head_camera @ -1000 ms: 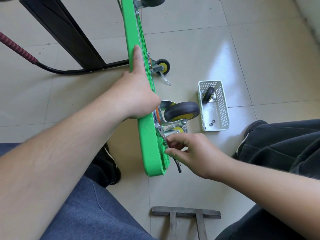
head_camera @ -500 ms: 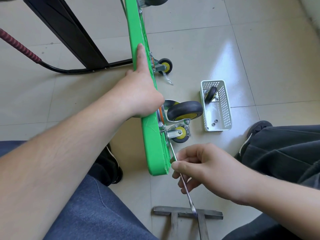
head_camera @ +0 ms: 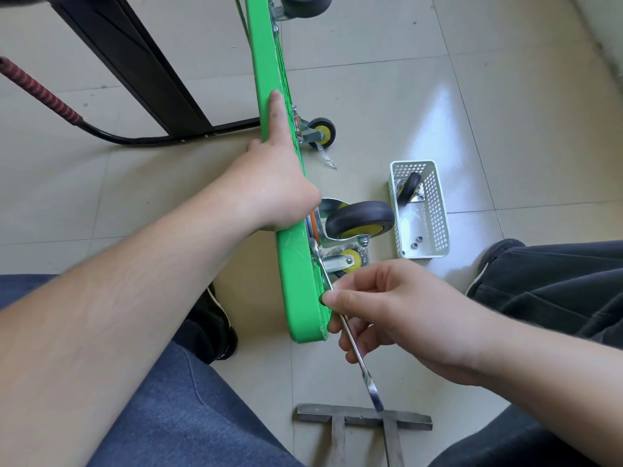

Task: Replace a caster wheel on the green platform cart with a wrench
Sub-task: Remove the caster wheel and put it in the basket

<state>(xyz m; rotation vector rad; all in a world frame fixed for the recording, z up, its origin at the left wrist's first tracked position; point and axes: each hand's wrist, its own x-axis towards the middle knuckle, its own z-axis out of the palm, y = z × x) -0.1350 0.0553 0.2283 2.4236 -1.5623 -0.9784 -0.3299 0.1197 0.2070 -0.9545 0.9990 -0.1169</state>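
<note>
1. Head cam, looking down: the green platform cart [head_camera: 296,271] stands on its long edge on the tiled floor [head_camera: 472,96], underside w/ wheels facing right.
2. My left hand [head_camera: 269,187] grips the cart's top edge near its near end, index finger stretched out along the green rim, the other fingers wrapped over toward the wheel side.
3. My right hand [head_camera: 394,315] pinches the wrench [head_camera: 357,355] around mid-shaft betw. thumb and curled fingers.
4. Wrench runs diagonal: upper end sits at the caster mounting plate by the cart's near corner, lower open end hangs free just above a grey metal T-shaped piece [head_camera: 364,419] on the floor. Can't tell if the upper end is actually on a nut; my fingers hide it.
5. Big caster wheel [head_camera: 359,219], black tyre w/ yellow hub, sticks out right from its silver bracket just above the right hand. A smaller yellow-hub wheel [head_camera: 347,261] sits right below it, partly behind my fingers.
6. Further up the cart, another small caster [head_camera: 322,131]; one more at the top edge of frame, cut off.
7. White perforated basket [head_camera: 421,210] on the floor right of the big caster, apart from it. Inside: a spare black wheel [head_camera: 409,188] at the far end, a couple of small nuts [head_camera: 416,242] at the near end.
8. Black frame w/ a red-wrapped handle [head_camera: 40,92] lies on the floor left of the cart.
9. My legs frame the view: blue trousers lower left, dark trousers right, dark shoes on both sides.
</note>
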